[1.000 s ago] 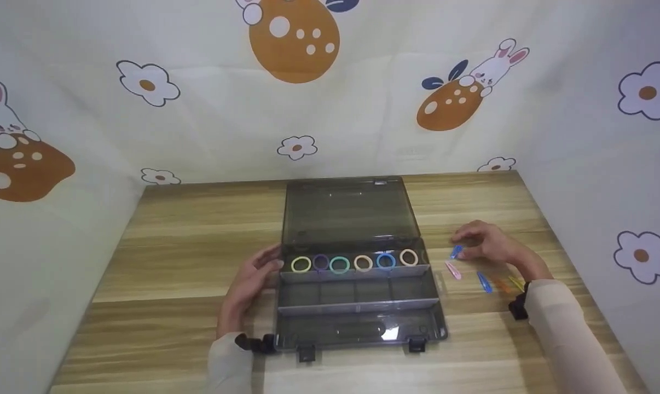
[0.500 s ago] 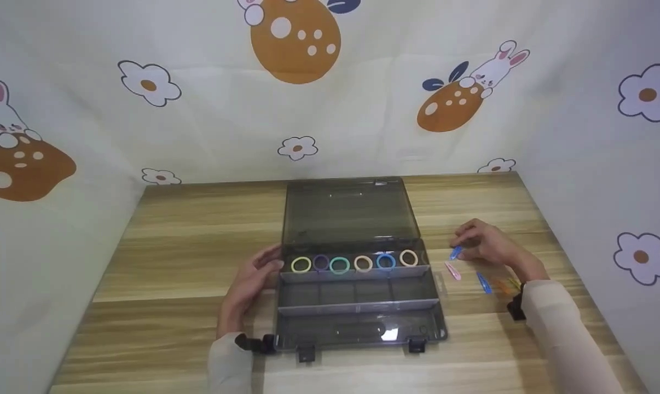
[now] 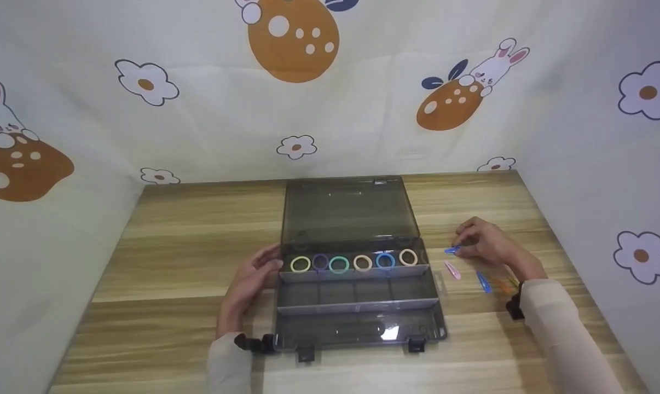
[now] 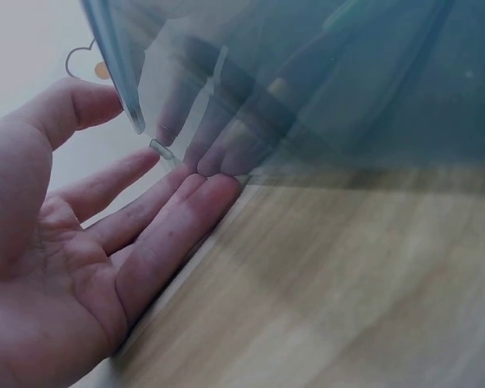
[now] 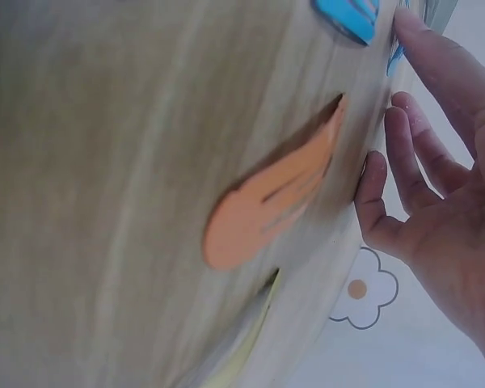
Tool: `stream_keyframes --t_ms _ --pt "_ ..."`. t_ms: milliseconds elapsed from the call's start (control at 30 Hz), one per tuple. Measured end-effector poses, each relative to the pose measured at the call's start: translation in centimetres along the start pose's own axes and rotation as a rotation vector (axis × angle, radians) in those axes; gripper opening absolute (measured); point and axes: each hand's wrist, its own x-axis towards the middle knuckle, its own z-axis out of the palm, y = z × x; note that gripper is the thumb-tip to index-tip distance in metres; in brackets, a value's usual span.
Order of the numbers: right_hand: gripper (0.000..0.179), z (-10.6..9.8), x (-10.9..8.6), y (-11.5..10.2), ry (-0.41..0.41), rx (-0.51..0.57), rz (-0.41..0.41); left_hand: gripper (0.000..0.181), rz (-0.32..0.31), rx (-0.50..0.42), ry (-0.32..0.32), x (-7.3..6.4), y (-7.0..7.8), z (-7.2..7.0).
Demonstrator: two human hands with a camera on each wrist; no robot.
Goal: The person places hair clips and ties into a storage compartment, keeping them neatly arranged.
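In the right hand (image 3: 486, 244), we saw thumb and finger pinching a blue clip (image 3: 451, 250) between the box (image 3: 357, 324) and the right edge of the tabletop (image 3: 187, 241). The clip's long axis ran roughly along the far edge — we could not tell which end tapered. What showed was slim and bright, partly covered by fingertips. The left hand (image 3: 249, 283) touched the box's left side, fingers extended.

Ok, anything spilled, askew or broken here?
No spill or damage visible. Just the clips look untidy: most lie loose at mixed angles right of the box, while its rings sit in a row.
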Motion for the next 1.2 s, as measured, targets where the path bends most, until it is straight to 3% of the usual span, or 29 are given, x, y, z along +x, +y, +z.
stream_keyframes --t_ms 167,400,633,1200 --pt "0.009 0.2 0.0 0.1 0.026 0.008 0.024 0.049 -0.003 -0.008 -0.001 0.0 0.0 0.0" --pt "0.008 0.5 -0.1 0.3 0.062 -0.034 -0.022 0.050 0.033 0.000 -0.008 0.0 0.0 0.1" --pt "0.008 0.2 -0.3 -0.1 0.078 0.017 0.024 0.049 0.010 -0.009 -0.006 0.0 0.0 0.0" --pt "0.007 0.5 0.0 -5.8 0.256 0.021 -0.069 0.049 0.018 0.008 0.004 0.0 -0.2 0.0"
